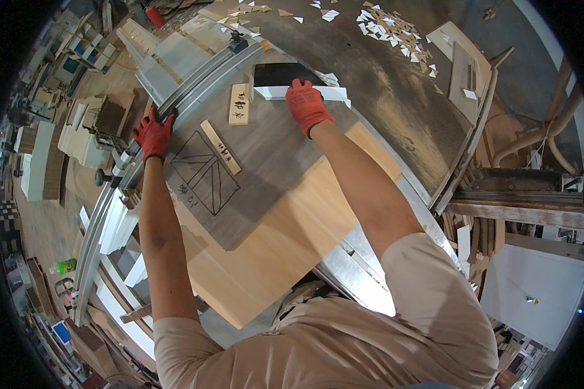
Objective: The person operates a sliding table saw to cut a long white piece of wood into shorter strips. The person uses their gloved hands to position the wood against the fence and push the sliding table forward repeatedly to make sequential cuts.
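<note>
My left hand [154,135], in a red glove with dark fingertips, is closed over the long metal rail [194,89] at the left side of the sliding saw table. My right hand [308,107], also gloved in red, has its fingers bent over a white strip [272,93] at the far edge of a grey board [269,152]. Beyond the strip lies a black panel [279,73]. On the grey board rest two small wooden pieces with handwriting, a short one [239,107] and a narrow one [220,148], beside a hand-drawn rectangle with slanting lines.
A pale wood board [259,279] lies beneath the grey one. White and brown triangular offcuts [389,29] are scattered over the dusty dark table [396,97] at the far right. A clamp-like fitting [238,43] sits on the rail. Stacked boards [45,159] stand at left.
</note>
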`<state>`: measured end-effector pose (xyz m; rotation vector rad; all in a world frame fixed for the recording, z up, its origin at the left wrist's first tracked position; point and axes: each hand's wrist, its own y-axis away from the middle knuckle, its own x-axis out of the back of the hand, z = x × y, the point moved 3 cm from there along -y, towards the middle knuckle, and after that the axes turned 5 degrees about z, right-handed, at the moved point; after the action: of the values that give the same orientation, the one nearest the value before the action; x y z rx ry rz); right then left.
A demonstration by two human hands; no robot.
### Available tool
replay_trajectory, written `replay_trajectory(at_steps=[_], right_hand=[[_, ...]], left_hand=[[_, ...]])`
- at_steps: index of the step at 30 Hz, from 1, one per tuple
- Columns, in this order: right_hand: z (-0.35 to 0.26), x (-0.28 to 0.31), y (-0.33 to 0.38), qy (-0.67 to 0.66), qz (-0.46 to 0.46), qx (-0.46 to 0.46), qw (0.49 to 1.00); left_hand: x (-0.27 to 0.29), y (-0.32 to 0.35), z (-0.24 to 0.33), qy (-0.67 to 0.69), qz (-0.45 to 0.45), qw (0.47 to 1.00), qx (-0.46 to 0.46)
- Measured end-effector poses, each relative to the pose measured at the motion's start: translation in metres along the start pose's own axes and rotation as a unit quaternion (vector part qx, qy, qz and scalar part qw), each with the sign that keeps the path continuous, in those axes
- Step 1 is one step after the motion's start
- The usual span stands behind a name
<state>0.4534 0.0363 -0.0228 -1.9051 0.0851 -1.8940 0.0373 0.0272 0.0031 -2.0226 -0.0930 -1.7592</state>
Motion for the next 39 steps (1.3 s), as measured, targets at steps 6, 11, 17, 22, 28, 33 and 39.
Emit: replay_trajectory(at_steps=[6, 11, 17, 22, 28, 33, 39], right_hand=[[-0.001, 0.002, 0.004, 0.029, 0.001, 0.008, 1.000], [-0.005, 0.008, 0.008, 0.027, -0.002, 0.008, 1.000], [-0.005, 0.009, 0.005, 0.012, -0.006, 0.004, 1.000], [0.000, 0.009, 0.006, 0.011, 0.008, -0.004, 1.000], [-0.004, 0.012, 0.003, 0.016, 0.003, 0.000, 1.000], [-0.002, 0.013, 0.005, 0.003, 0.027, 0.012, 1.000], [0.005, 0.005, 0.003, 0.025, 0.028, -0.002, 0.999]], left_hand=[[0.000, 0.004, -0.002, 0.035, 0.001, 0.999, -0.004], [0.000, 0.008, -0.004, 0.065, 0.049, 0.997, -0.014], [-0.008, 0.004, -0.010, 0.039, 0.062, 0.997, -0.005], [-0.005, 0.002, -0.005, 0.041, 0.044, 0.998, -0.001], [0.003, -0.007, -0.012, 0.090, -0.003, 0.996, -0.002], [0.010, -0.006, -0.009, 0.076, -0.019, 0.997, -0.004], [0.013, -0.007, 0.000, 0.068, -0.034, 0.997, 0.005]])
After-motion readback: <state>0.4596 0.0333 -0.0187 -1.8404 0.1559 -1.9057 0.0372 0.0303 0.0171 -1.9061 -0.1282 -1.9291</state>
